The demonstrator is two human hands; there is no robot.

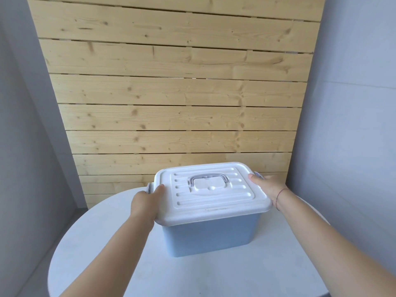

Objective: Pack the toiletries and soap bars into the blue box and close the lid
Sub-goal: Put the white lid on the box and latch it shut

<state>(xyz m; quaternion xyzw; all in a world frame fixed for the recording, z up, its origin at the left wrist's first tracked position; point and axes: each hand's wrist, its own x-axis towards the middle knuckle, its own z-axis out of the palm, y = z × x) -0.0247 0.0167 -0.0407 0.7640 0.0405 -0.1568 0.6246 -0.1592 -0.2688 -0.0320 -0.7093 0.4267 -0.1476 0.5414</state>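
A blue box (211, 237) stands on a round white table (267, 264), with its white ribbed lid (212, 190) sitting flat on top. A grey carry handle (207, 177) lies folded in the lid's middle. My left hand (145, 203) grips the lid's left edge, thumb on top, beside the grey left latch (148, 188). My right hand (269, 185) holds the lid's right edge over the grey right latch (258, 174), thumb on the lid. The box's contents are hidden; no toiletries or soap bars show outside.
A pale wooden slat panel (171, 93) rises right behind the table. Grey walls (353, 103) close in on both sides. The table's front edge runs near the bottom of the view.
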